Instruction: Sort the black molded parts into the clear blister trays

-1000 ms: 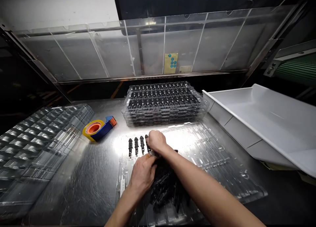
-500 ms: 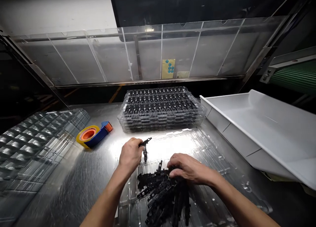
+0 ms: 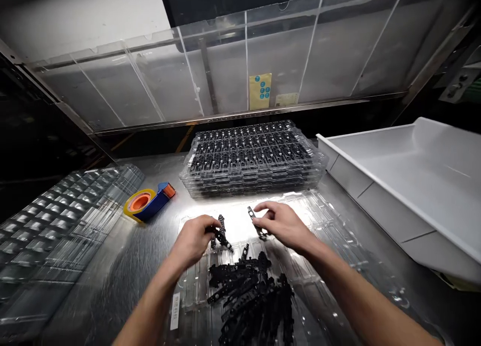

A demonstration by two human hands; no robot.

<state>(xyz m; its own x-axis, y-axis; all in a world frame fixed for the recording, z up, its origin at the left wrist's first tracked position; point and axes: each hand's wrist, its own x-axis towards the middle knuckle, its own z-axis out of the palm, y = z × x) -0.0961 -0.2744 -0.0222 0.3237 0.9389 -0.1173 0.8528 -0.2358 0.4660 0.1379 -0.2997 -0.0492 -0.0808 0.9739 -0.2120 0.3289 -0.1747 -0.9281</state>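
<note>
Between the fingertips of my left hand (image 3: pixel 193 239) are slim black plastic parts (image 3: pixel 224 240), over the upper left of a clear plastic tray (image 3: pixel 319 220). My right hand (image 3: pixel 285 226) pinches another black plastic part (image 3: pixel 257 224) with small holes, held tilted above the same tray. Below both hands a loose pile of black parts (image 3: pixel 250 296) covers the tray's near middle. How many parts my left fingers hold is hard to make out.
Behind the tray stands a stack of clear trays (image 3: pixel 248 170) filled with black parts. To the left are a tape dispenser (image 3: pixel 150 203) and stacked clear trays (image 3: pixel 56 220). A large white bin (image 3: pixel 379 200) stands at the right; a clear panel (image 3: pixel 218 75) hangs across the back.
My right hand has risen from the pile with a black part and moved up over the tray. My left hand has shifted slightly down, its parts turned. The view has tilted slightly.
</note>
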